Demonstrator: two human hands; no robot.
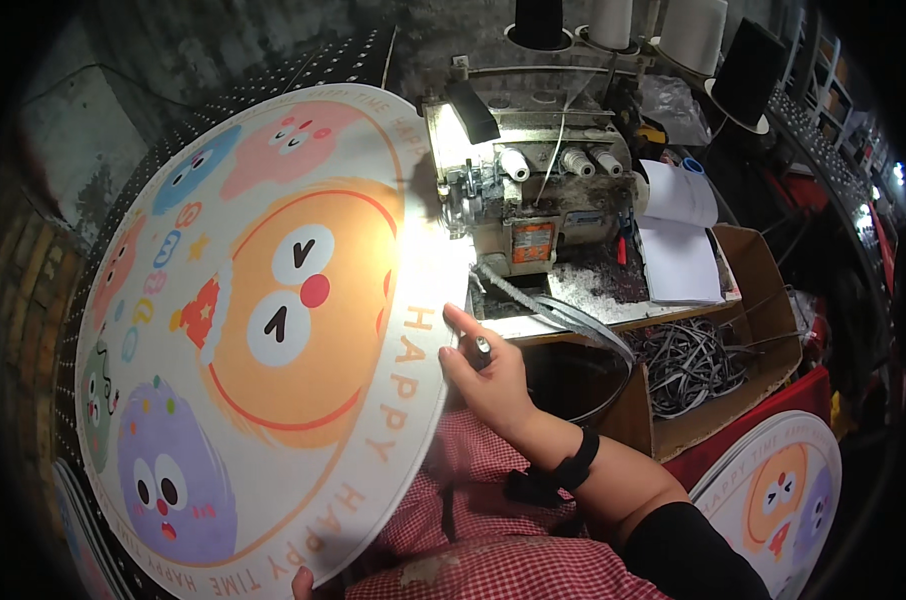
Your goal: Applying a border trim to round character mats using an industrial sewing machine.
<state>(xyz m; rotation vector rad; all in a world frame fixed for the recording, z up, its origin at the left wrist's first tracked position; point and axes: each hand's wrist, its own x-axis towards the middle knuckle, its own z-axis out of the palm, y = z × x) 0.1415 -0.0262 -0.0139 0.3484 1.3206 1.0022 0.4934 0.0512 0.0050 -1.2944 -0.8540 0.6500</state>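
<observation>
A large round mat (373,400), white with printed cartoon faces, fills the left half of the view and lies tilted over my lap. Its far right edge reaches under the lit needle area of an overlock sewing machine (533,190). My right hand (493,385) grips the mat's right rim between thumb and forefinger. Tucked in that same hand is a small dark tool (483,346) with a shiny metal end; its kind is unclear. Of my left hand (303,583), only the thumb shows, on the mat's near rim; the other fingers are hidden beneath.
Grey binding tape (573,315) loops from the machine toward a cardboard box (763,400) holding a tangled heap of grey strips (693,365). An open notebook (678,260) lies beside the machine. Thread cones (693,35) stand behind. Another printed round mat (778,500) is at lower right.
</observation>
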